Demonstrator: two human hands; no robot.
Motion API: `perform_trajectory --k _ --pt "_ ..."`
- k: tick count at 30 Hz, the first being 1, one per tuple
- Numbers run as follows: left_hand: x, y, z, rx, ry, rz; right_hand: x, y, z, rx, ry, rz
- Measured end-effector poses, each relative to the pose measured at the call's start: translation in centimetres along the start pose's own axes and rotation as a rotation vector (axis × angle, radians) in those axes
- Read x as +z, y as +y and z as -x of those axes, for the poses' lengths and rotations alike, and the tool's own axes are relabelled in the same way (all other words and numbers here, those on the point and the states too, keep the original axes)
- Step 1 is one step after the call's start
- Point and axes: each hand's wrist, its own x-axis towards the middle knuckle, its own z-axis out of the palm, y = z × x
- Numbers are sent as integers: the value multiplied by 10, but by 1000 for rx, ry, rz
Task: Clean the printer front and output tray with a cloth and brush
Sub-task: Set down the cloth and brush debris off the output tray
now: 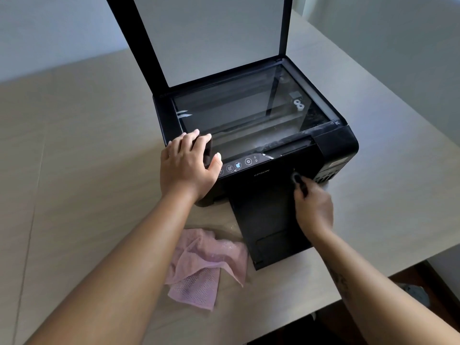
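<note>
From my head camera I see one black printer (258, 135) on the table (74, 170), scanner lid (211, 33) raised, its one output tray (268, 220) extended toward me. My left hand (186, 168) lies spread flat on the printer's front left corner. My right hand (314, 207), blurred, grips one dark brush (297, 179) against the front panel. One pink cloth (206, 265) lies crumpled just left of the tray.

The printer (261, 175) is black, with pale dust smeared at 3 o'clock along its glass edge. Its raised lid (211, 36) shows a light grey underside framed in black. At 7 o'clock lies a pink cloth (206, 265) with a mesh weave. The table (74, 145) is beige. The brush (297, 179), blurred, seems black.
</note>
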Motion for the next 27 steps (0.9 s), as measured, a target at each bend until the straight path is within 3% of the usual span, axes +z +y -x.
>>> perform_trajectory --k 3,6,8,9,12,13,14,16,19,21,23,25,27 --pt "0 0 0 2 2 1 25 -5 17 -512 -199 330" --pt "0 0 0 0 5 -6 49 -31 46 -781 -435 180" --pt "0 0 0 0 2 -10 49 -45 51 -624 -638 -51" --pt "0 0 0 1 1 -10 47 -44 46 -464 -628 -157" --pt "0 1 -1 2 3 -3 22 -24 16 117 -249 -376" --pt "1 0 -1 0 5 -4 11 -17 9 178 -122 -360" --pt "1 0 -1 -2 7 -4 4 -10 4 141 -44 -253" --pt "1 0 0 0 5 -1 2 -4 4 -145 -69 34" --pt "1 0 0 0 0 0 19 -16 36 -568 -361 273" --pt "1 0 -1 0 -3 -1 22 -26 63 -665 -539 175" --pt "1 0 0 3 -5 -3 17 -26 70 -538 -579 -26" --pt "1 0 0 3 -5 -3 7 -14 51 -268 -340 -83" --pt "1 0 -1 1 -4 -4 -8 -3 35 -116 -105 66"
